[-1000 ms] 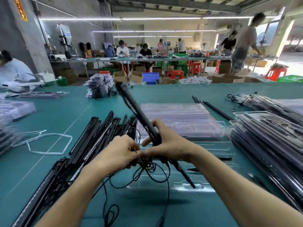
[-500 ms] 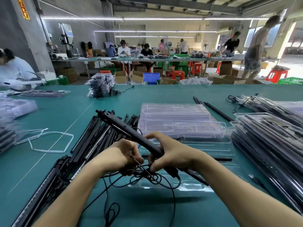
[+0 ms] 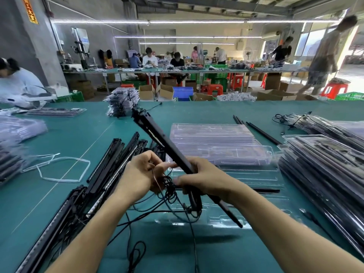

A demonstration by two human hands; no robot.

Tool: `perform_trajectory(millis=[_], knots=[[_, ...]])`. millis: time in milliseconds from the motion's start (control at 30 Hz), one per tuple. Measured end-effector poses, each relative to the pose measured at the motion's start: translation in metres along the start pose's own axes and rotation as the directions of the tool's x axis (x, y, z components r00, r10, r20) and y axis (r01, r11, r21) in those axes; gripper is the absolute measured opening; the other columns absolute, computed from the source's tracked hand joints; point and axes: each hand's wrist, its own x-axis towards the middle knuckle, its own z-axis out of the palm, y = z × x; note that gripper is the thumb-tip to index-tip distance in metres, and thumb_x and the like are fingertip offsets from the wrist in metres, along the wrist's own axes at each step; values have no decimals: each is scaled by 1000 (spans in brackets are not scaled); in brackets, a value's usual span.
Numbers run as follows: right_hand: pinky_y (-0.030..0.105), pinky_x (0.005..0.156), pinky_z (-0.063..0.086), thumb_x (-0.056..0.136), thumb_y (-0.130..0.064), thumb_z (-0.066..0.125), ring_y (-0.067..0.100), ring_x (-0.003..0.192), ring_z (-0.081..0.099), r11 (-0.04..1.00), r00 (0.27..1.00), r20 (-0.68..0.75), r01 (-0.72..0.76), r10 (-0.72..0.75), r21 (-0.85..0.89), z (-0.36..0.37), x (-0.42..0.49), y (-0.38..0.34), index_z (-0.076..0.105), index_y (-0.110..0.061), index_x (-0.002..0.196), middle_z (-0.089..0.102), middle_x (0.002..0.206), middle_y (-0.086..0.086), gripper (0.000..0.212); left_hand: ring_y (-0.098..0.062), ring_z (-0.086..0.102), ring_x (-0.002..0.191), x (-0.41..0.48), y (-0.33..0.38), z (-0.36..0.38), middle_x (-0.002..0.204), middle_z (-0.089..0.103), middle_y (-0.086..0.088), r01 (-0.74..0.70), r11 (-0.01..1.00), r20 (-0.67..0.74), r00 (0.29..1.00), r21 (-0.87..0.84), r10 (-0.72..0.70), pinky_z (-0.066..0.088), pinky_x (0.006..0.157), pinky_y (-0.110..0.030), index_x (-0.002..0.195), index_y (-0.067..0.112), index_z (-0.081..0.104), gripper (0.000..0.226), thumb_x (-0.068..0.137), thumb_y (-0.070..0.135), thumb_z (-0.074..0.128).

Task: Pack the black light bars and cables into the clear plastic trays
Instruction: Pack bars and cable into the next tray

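The right hand (image 3: 204,180) is closed around a black light bar (image 3: 157,134), fingers wrapped over its middle and thumb pointing toward the other hand. The bar is held in the air at a slant, with its far end raised up and to the left and its near end pointing down to the right, above an open clear plastic tray (image 3: 246,221) lying on the green table (image 3: 78,134). The left hand (image 3: 141,174) has its fingers curled round a coil of thin black cable (image 3: 169,188), just beside the right hand; loose loops of the cable hang down onto the tray and table. A pile of loose light bars (image 3: 110,168) lies to the left of the hands. A stack of empty clear trays (image 3: 212,140) sits behind the hands, and packed trays (image 3: 325,174) are stacked at the right. A white strap loop (image 3: 59,168) lies further left on the table
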Motion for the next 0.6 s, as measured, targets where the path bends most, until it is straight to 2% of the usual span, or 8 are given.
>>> perform_trajectory(millis=[100, 167, 233, 300, 367, 433, 500, 600], knots=[[40, 64, 53, 77, -19, 82, 16, 63, 60, 998, 1000, 6, -19, 20, -65, 5, 6, -5, 65, -9, 112, 63, 77, 12, 40, -25, 72, 63, -4, 13, 2, 76, 72, -9, -102, 995, 10, 995, 8, 102, 54, 50, -28, 88, 12, 62, 16, 89, 26, 71], [34, 63, 53, 76, -15, 81, 13, 62, 59, 992, 1000, 21, -8, 10, -124, 8, 9, -7, 69, -6, 97, 65, 75, 15, 26, -20, 72, 69, -6, 17, 5, 81, 72, -7, -176, 984, 10, 984, -16, 176, 54, 54, -24, 92, 11, 63, 9, 90, 19, 67], [28, 60, 49, 77, -17, 79, 11, 59, 56, 986, 1000, -7, -3, 1, -169, 10, 10, -8, 69, -11, 78, 61, 66, 5, 12, -22, 73, 75, -7, 16, 6, 85, 73, -12, -221, 974, 36, 974, -52, 223, 56, 59, -24, 95, 7, 62, 9, 89, 13, 66], [29, 57, 47, 80, -22, 78, 11, 55, 55, 972, 996, -91, -26, 4, -236, 8, 12, -6, 63, -16, 66, 57, 59, -1, 21, -28, 72, 88, -11, 12, 3, 96, 70, -18, -158, 976, 73, 983, -152, 171, 60, 71, -33, 104, 9, 57, 25, 84, 8, 72], [30, 58, 43, 82, -22, 75, 14, 55, 52, 965, 976, -217, -26, -32, -259, 2, 13, -4, 57, -11, 63, 53, 58, 0, 28, -23, 70, 96, -14, 4, -4, 102, 68, -10, -77, 992, 130, 987, -102, 90, 60, 77, -36, 107, 22, 57, 42, 73, 22, 82], [33, 64, 46, 86, -20, 72, 16, 61, 55, 993, 937, -341, 36, -72, -112, -7, 15, -5, 60, -1, 73, 56, 66, 5, 26, -17, 70, 93, -19, -4, -8, 101, 69, -1, -5, 998, 260, 966, 61, -11, 57, 75, -29, 98, 32, 62, 42, 66, 45, 85], [25, 63, 51, 88, -17, 71, 11, 62, 60, 982, 897, -432, 154, -95, 105, -15, 17, -10, 64, -3, 79, 62, 70, 4, 18, -12, 70, 88, -26, -12, -4, 98, 70, 1, 5, 981, 355, 932, 195, -75, 56, 73, -27, 94, 35, 63, 44, 65, 61, 82], [21, 56, 50, 91, -14, 67, 7, 60, 61, 887, 815, -572, 330, -95, 322, -27, 20, -20, 64, -8, 87, 63, 74, 3, 8, -6, 66, 90, -33, -19, 8, 107, 60, 14, -80, 887, 353, 931, 455, -97, 56, 76, -25, 102, 40, 55, 59, 58, 76, 73]])
